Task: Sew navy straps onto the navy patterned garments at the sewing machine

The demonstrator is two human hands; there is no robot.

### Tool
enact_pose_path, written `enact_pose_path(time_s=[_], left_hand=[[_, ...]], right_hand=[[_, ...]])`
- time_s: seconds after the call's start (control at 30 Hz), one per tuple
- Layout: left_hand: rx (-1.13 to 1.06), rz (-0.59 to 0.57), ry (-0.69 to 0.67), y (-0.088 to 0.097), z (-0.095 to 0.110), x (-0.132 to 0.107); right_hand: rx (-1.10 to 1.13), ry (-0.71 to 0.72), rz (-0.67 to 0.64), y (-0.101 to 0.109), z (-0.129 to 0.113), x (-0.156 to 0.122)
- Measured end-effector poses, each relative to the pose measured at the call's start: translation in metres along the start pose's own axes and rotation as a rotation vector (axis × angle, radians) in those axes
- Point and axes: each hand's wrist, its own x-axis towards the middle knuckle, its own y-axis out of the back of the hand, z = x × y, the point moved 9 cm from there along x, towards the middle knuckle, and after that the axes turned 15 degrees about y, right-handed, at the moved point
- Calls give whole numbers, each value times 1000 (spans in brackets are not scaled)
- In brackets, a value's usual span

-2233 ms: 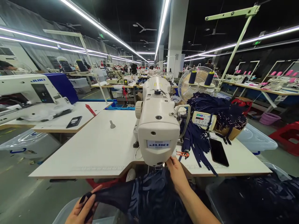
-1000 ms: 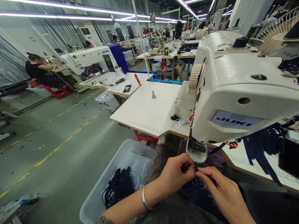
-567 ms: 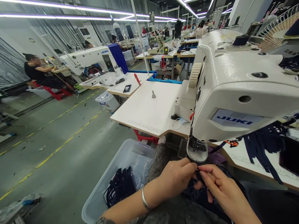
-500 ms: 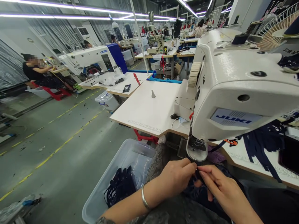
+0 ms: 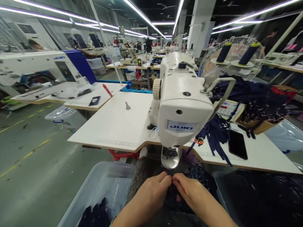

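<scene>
My left hand point(image 5: 151, 197) and my right hand point(image 5: 189, 194) meet fingertip to fingertip just below the round arm end point(image 5: 169, 160) of a white JUKI sewing machine point(image 5: 183, 104). Both pinch a piece of dark navy fabric point(image 5: 172, 197) that lies on my lap. Their fingers are curled and pressed together on the cloth. The fabric under my hands is mostly hidden by them.
A clear plastic bin point(image 5: 99, 195) with dark pieces stands at lower left, another bin point(image 5: 260, 195) of navy cloth at lower right. On the white table point(image 5: 113, 126) lie navy straps point(image 5: 217, 138), a black phone point(image 5: 237, 144), a control panel point(image 5: 228, 109). A fan point(image 5: 227, 60) and thread cones stand behind.
My view has swung right and pulled back, so the machine now sits centred. Both hands stay pinched together on the navy fabric, a little lower under the machine's arm.
</scene>
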Motion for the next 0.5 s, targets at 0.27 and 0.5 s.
enact_pose_path(time_s=[0.27,0.5], left_hand=[[-151,-28,97,1,2,9],[-282,-11,55,16,15,2]], right_hand=[[-198,-1,170,3,2,-4],[-45,-78,214,10,14,-7]])
